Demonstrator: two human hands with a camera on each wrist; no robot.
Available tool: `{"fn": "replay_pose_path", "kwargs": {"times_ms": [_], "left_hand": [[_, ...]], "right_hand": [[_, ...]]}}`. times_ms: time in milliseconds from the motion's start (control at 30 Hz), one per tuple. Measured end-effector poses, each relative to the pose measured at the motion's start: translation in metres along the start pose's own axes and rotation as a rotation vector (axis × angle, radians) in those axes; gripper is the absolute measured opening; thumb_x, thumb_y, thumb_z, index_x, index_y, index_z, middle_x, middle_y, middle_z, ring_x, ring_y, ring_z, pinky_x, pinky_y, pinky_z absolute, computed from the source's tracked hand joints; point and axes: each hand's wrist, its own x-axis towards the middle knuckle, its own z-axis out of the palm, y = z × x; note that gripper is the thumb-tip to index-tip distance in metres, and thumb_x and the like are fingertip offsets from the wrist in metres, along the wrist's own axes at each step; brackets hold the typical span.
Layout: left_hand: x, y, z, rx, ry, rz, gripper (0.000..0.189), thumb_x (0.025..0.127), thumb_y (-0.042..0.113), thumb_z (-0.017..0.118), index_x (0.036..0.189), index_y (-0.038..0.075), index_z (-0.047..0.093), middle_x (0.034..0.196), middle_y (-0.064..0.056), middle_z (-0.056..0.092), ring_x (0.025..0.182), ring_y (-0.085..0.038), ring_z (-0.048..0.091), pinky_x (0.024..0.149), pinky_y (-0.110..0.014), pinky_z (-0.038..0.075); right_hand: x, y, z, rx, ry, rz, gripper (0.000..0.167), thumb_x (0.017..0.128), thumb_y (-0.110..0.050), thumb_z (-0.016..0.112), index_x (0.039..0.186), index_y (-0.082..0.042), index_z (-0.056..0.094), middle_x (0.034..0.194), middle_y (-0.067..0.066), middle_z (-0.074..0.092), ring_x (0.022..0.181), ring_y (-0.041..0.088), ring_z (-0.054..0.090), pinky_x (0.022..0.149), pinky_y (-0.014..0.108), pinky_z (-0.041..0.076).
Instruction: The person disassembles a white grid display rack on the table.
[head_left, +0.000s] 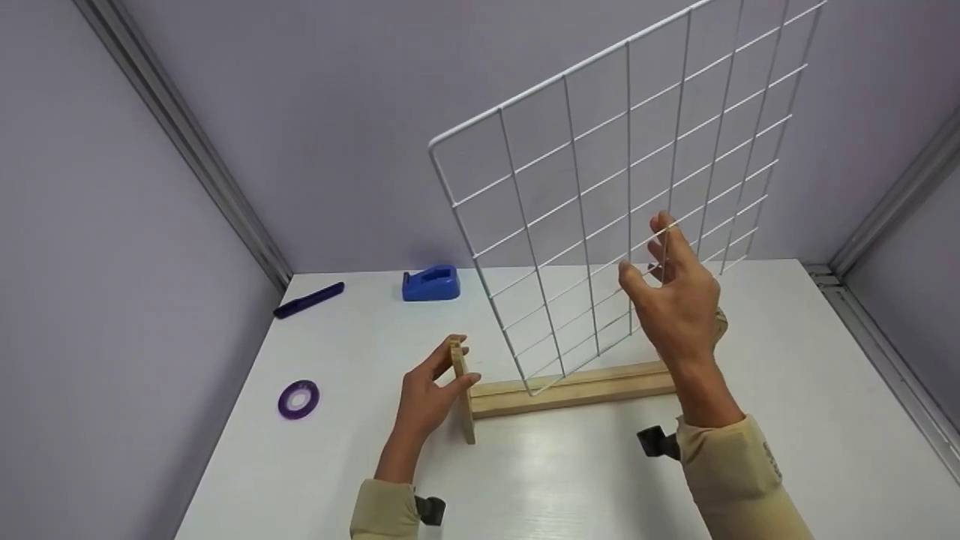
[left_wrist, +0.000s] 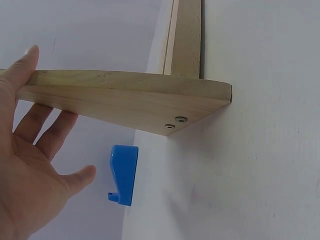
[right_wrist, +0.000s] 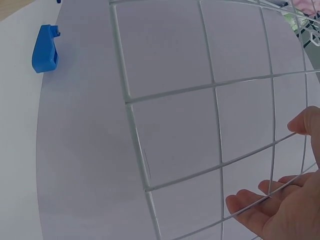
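Observation:
My right hand (head_left: 679, 300) holds up a white wire grid panel (head_left: 574, 199), thumb and fingers around its wires. The grid is tilted, its lower left corner over the wooden bar (head_left: 577, 390) of a stand; I cannot tell whether they touch. At the bar's left end stands an upright wooden end board (head_left: 462, 397). My left hand (head_left: 427, 394) grips the upper part of this board between thumb and fingers. Two screw heads show low on the board's outer face (left_wrist: 120, 102) in the left wrist view. My right hand mostly hides the stand's right end (head_left: 721, 326).
A blue tape dispenser (head_left: 431, 285) stands at the back of the white table (head_left: 540, 487). To its left lie a dark, slim, pen-like object (head_left: 309, 300) and, nearer, a purple ring-shaped roll (head_left: 285, 401). Walls enclose the table at the back and sides.

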Motion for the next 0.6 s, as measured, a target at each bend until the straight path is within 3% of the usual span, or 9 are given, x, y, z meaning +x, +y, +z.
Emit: {"fn": "replay_pose_path", "kwargs": {"times_ms": [600], "left_hand": [[-0.0078,-0.0012,0.0001,0.031,0.103,-0.002,0.062,0.086,0.035,0.081,0.143,0.039,0.056,0.136,0.000,0.067,0.135,-0.024,0.058,0.114,-0.052,0.044]], "right_hand": [[-0.0010,-0.0004,-0.0071,-0.087,0.008,-0.011,0.063,0.092,-0.010,0.068,0.152,-0.016,0.048,0.154,0.002,0.052,0.138,0.027,0.055,0.110,0.045,0.050]]}}
